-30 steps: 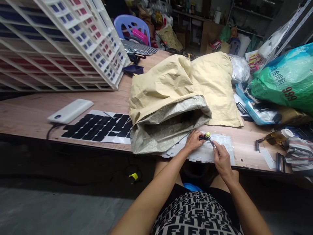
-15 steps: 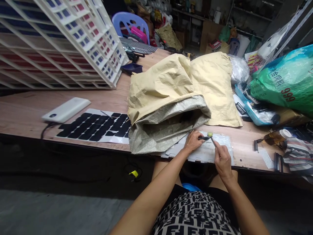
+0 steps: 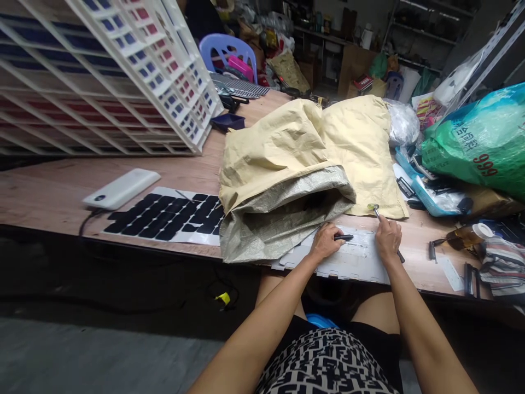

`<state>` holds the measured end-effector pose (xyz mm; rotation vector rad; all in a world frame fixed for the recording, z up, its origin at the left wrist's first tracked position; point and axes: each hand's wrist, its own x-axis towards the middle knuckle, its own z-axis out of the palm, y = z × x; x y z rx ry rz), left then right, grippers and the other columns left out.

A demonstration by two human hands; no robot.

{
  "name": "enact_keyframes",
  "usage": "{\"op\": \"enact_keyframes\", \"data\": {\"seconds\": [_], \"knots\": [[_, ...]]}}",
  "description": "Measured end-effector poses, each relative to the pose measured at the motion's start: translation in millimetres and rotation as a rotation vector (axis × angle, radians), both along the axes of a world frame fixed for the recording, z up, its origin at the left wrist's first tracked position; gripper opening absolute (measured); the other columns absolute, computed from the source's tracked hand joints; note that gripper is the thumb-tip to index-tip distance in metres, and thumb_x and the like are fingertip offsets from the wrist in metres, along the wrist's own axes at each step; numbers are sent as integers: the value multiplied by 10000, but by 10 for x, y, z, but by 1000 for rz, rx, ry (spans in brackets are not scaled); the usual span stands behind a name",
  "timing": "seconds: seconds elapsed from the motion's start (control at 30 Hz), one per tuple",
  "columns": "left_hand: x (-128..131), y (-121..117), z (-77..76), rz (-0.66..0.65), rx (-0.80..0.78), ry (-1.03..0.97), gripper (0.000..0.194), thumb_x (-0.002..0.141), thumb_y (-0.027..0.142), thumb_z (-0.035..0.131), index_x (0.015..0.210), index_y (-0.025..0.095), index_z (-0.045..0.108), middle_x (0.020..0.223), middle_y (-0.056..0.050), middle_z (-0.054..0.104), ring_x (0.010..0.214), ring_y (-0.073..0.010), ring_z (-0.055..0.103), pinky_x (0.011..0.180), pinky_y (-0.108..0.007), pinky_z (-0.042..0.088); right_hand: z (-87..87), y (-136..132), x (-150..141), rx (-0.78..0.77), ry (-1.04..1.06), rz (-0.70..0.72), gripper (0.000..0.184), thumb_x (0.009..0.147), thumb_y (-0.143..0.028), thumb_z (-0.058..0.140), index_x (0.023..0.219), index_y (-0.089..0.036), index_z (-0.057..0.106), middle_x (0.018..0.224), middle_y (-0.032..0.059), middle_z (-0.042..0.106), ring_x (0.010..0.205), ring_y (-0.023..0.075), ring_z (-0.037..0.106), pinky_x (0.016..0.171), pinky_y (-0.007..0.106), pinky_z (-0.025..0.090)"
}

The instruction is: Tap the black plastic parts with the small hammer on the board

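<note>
My left hand is closed around one end of a slim black piece, whose other end points right over the white board. In my right hand is a small hammer with a yellow-green head; its dark handle end shows below the fist. The hammer head is apart from the black piece, up and to its right, in front of the cream sack's edge. Beside my left hand gapes the open mouth of a cream woven sack with a grey inside; its contents are dark.
Black pieces lie in rows on a white sheet at left, near a white power bank. A white plastic crate stands behind. To the right are a bottle, a striped cloth and a green bag.
My right hand has moved right, carrying the hammer head away from the black piece. My left hand keeps its hold on that piece. The whole view has shifted slightly.
</note>
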<state>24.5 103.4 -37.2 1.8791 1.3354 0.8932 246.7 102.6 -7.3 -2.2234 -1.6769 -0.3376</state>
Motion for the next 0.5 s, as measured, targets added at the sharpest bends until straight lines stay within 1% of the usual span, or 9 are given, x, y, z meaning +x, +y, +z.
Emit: {"op": "enact_keyframes", "data": {"seconds": [0.07, 0.17, 0.23, 0.27, 0.33, 0.4, 0.47, 0.5], "knots": [[-3, 21, 5, -4, 2, 12, 94, 755, 189, 721, 845, 216, 712, 912, -17, 675, 955, -206, 590, 884, -336, 475, -70, 67, 19, -25, -46, -21, 370, 985, -226, 444, 1270, -253, 678, 951, 93, 557, 880, 209, 445, 732, 318, 315], [-23, 43, 43, -32, 26, 29, 92, 777, 213, 708, 867, 218, 694, 927, -22, 673, 968, -214, 584, 899, -346, 469, -143, 75, 12, -39, -67, -27, 368, 998, -248, 425, 1284, -268, 655, 990, 95, 552, 894, 212, 430, 725, 326, 284], [-54, -30, 89, -58, 41, -9, 107, 811, 247, 679, 915, 219, 677, 946, -27, 670, 953, -211, 590, 887, -346, 473, -157, 64, 5, -50, -71, -28, 370, 1005, -255, 412, 1294, -274, 642, 1009, 94, 555, 907, 215, 433, 726, 330, 277], [-76, -116, 112, -70, 48, -48, 125, 837, 266, 653, 953, 219, 667, 965, -33, 669, 947, -208, 596, 878, -343, 477, -157, 62, 4, -57, -74, -30, 373, 1008, -257, 404, 1300, -279, 635, 1017, 93, 558, 913, 217, 436, 726, 332, 276], [-130, -404, 135, -119, 69, -134, 174, 888, 305, 589, 1027, 219, 649, 1004, -53, 676, 950, -208, 613, 873, -342, 487, -152, 65, 5, -72, -77, -32, 379, 1016, -263, 389, 1312, -285, 624, 1028, 92, 563, 924, 222, 447, 729, 334, 276], [-186, -805, 105, -231, 79, -176, 217, 918, 342, 545, 1070, 227, 649, 1012, -69, 696, 955, -214, 635, 890, -347, 490, -151, 73, 5, -81, -83, -37, 381, 1020, -273, 381, 1321, -284, 614, 1041, 95, 564, 938, 228, 455, 735, 336, 279], [-221, -1207, 7, -395, 36, -139, 236, 930, 380, 539, 1082, 250, 663, 981, -60, 721, 913, -211, 659, 893, -345, 489, -158, 79, 4, -86, -88, -39, 382, 1020, -278, 379, 1329, -281, 603, 1050, 99, 561, 950, 234, 457, 741, 339, 284], [-225, -1367, -67, -450, -18, -104, 245, 935, 398, 535, 1095, 266, 666, 969, -50, 729, 892, -207, 668, 881, -337, 491, -164, 80, 3, -87, -89, -40, 381, 1019, -278, 378, 1329, -279, 599, 1053, 101, 559, 953, 237, 456, 744, 341, 287]]}}
